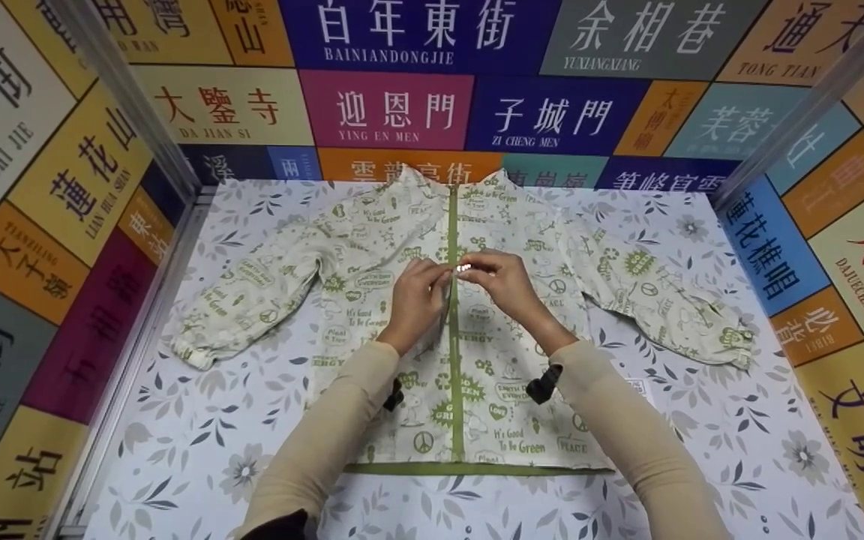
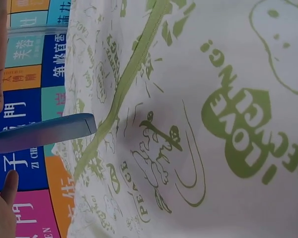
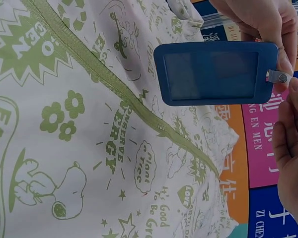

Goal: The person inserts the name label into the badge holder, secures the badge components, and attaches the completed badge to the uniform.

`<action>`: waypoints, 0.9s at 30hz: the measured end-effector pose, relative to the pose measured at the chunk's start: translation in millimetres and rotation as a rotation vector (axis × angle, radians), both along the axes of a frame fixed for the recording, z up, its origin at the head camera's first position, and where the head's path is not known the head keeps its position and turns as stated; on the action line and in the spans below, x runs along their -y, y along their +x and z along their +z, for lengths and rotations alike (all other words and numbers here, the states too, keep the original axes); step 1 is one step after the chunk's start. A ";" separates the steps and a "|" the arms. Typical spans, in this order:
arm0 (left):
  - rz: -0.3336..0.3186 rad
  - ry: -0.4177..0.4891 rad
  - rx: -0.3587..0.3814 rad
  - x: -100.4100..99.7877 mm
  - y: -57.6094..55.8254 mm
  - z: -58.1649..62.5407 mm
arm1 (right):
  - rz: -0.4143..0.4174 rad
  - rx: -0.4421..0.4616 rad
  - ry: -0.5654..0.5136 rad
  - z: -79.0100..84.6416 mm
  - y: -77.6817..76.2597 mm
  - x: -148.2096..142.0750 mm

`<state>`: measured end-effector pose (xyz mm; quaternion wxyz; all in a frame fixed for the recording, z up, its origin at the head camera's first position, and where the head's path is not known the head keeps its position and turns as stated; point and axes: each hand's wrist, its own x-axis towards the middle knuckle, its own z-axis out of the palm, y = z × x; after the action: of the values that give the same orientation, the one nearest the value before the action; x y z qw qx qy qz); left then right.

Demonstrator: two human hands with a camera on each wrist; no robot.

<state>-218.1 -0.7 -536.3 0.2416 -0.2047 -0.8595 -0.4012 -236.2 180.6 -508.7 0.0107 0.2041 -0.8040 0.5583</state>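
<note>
Left hand [image 1: 418, 294] and right hand [image 1: 505, 281], fingers curled, are pinching the blue badge holder [image 3: 208, 74] by its snap strap [image 3: 277, 77] above the jacket [image 1: 361, 300]; cuffs [image 1: 736, 351] are nearly reaching nine and three, floral tabletop [image 1: 192, 435] is spreading at four and eight, lettered panels [image 1: 394, 112] are rising at twelve.

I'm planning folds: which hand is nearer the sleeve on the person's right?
Right. The right hand is over the jacket half beside that sleeve; the left hand is farther, across the zipper.

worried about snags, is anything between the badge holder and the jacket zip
Nothing visible: the blue badge holder hangs over the jacket, and the wrist views show nothing between it and the green zip.
</note>
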 end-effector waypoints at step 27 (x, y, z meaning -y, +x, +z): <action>-0.116 0.262 0.184 1.2 1.1 -1.4 | 0.017 -0.016 -0.023 3.0 -0.9 -12.3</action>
<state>-217.0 -1.8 -537.7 0.1628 -0.1832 -0.8052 -0.5400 -237.0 192.9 -505.7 0.0144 0.2153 -0.7956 0.5661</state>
